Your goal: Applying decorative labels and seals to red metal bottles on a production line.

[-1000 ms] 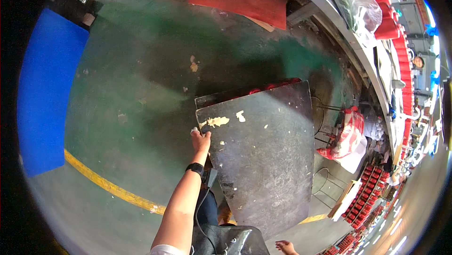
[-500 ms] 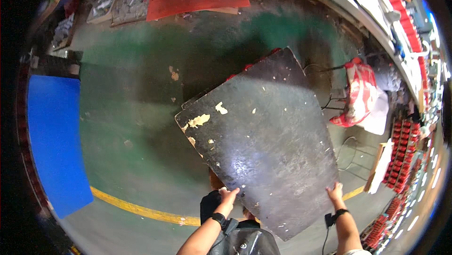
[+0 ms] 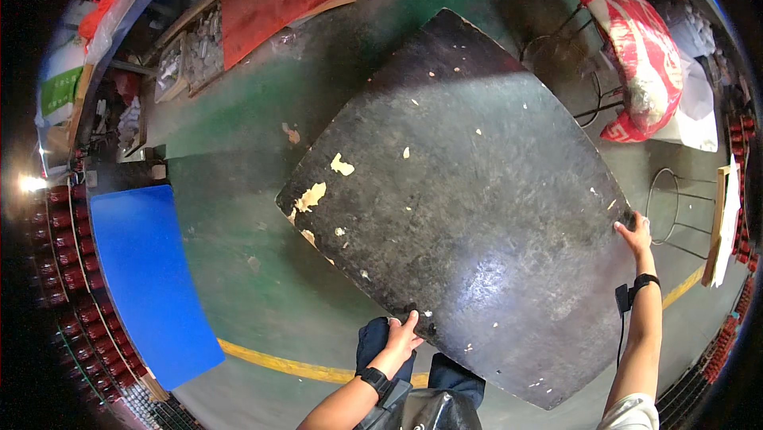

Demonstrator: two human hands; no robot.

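Note:
A large dark board (image 3: 477, 191), with pale chipped patches near its left corner, fills the middle of the view at a slant. My left hand (image 3: 401, 338) grips its near left edge, thumb on top and the other fingers partly hidden. At the right edge my right hand (image 3: 636, 233) holds the board the same way, fingers partly beneath. The board hides whatever lies under it. Each wrist wears a black strap with a small device.
On the left lies a blue panel (image 3: 151, 279) beside racks of dark red items (image 3: 75, 263). Far left is a red sheet (image 3: 286, 1). A red and white sack (image 3: 644, 64) rests at the far right, near a wire-legged stool (image 3: 679, 207). A yellow line (image 3: 294, 365) crosses the floor.
The board looks larger and closer, and the red items under its far edge are now hidden. Both hands stay on it, the right one farther right and higher. The view has turned.

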